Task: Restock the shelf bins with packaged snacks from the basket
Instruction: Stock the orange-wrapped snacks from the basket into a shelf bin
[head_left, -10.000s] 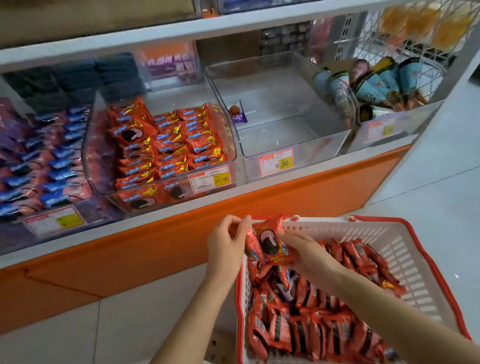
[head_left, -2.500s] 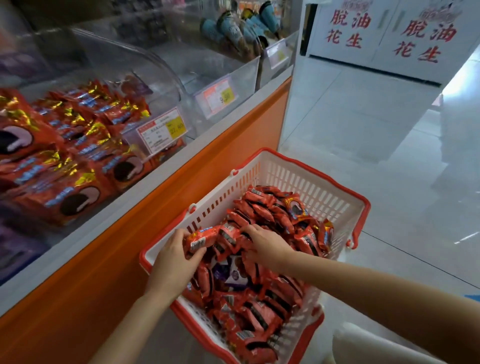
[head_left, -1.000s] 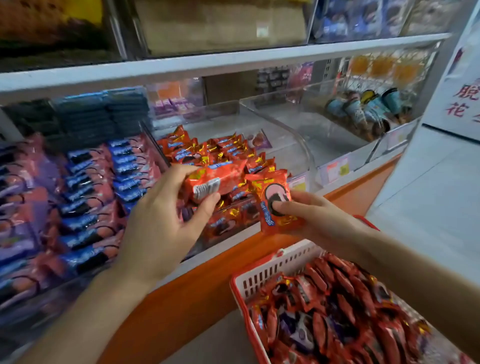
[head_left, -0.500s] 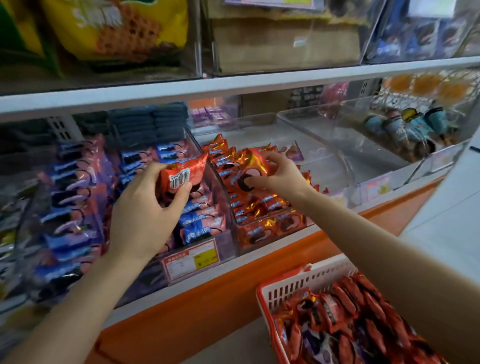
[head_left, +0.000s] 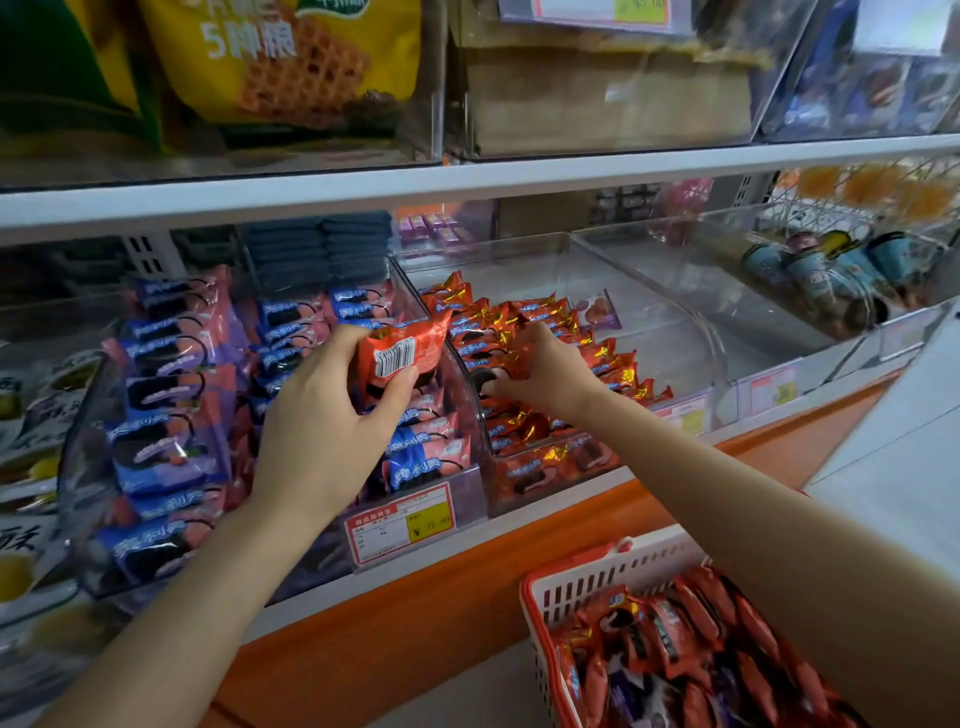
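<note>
Shop shelving fills the view: a white shelf edge (head_left: 467, 182) crosses at 12 o'clock above a row of clear bins, and an orange base panel (head_left: 441, 613) runs beneath them. Near centre, at 9 o'clock, the left hand (head_left: 322, 431) grips a red packet (head_left: 400, 358), thumb below and fingers curled over its top, barcode side towards the camera. The packet hangs over the bin of blue-and-pink packets (head_left: 156, 441), close to the wall shared with the red-packet bin (head_left: 561, 475). At 3 o'clock of that packet the right hand (head_left: 545, 374) reaches down into the red-packet bin, its fingers curled over a second red packet (head_left: 491, 379) lying on the pile there. A price tag (head_left: 400, 525) sits at 6 o'clock. The basket (head_left: 597, 582), white with a red rim, shows at 5 o'clock, heaped with more red packets (head_left: 675, 639). At 2 o'clock the next bin holds one purple packet (head_left: 597, 312), and beyond it lie cone-shaped snacks (head_left: 831, 280). A yellow bag (head_left: 280, 57) stands on the upper shelf at 11 o'clock
</note>
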